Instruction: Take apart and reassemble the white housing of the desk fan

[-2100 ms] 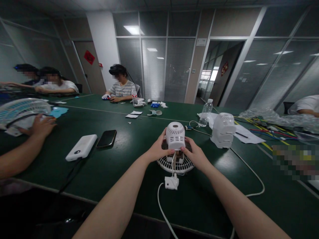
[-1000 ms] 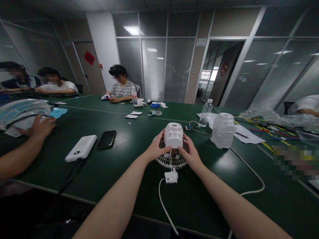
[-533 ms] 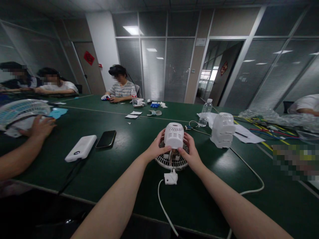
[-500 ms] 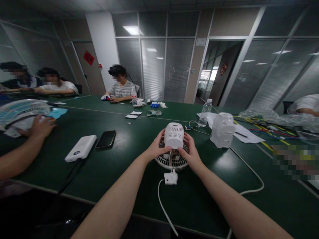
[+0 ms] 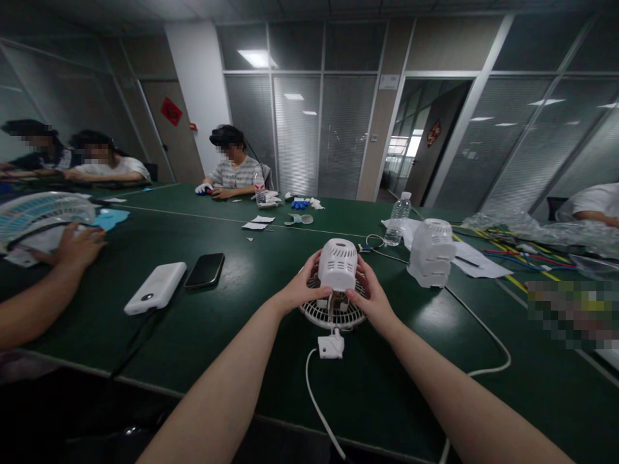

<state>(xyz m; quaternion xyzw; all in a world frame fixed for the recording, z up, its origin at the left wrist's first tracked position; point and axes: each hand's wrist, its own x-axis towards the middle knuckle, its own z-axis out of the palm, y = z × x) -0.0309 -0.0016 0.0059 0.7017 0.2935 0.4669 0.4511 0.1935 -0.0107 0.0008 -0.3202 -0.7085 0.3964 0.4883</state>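
A white vented fan motor cover (image 5: 337, 265) sits over the motor at the back of a fan, between my hands. My left hand (image 5: 304, 287) grips its left side, thumb along the lower edge. On the right side my right hand (image 5: 371, 293) closes round it the same way. Beneath lies the round white fan grille (image 5: 333, 317), face down on the table, with part of the motor showing below the cover. A small white fan part (image 5: 331, 346) with a cord hangs off the near side. My fingertips behind the cover are partly hidden.
Several nested white covers (image 5: 430, 254) stand to the right beside a water bottle (image 5: 399, 219). A phone (image 5: 206, 270) and a white power bank (image 5: 155, 288) lie left. A co-worker's hand (image 5: 80, 248) rests on another fan (image 5: 43, 219). Wires and plastic (image 5: 522, 235) cover the far right.
Almost nothing differs. Both my hands stay on the cover, and the view has shifted very slightly.
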